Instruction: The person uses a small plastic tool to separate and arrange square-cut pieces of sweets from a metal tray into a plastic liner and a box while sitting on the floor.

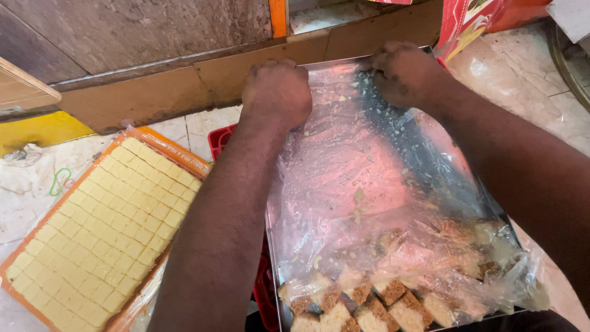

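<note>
Item: crumpled clear plastic sheet (pixel 375 178) lining a shiny metal tray (pixel 273 258), its 12 o'clock edge clamped in 2 fists, left hand (pixel 276 92) and right hand (pixel 402 71); brown-topped cake squares (pixel 369 304) at 6 o'clock; step judged smoothing, next needing even tension.

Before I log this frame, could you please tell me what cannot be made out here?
- Fingertips of left hand and right hand: curled under, so the grip on the plastic sheet is hidden.
- Metal tray: bottom edge cuts it off.
- Brown-topped squares: some blurred under crumpled plastic.
</note>
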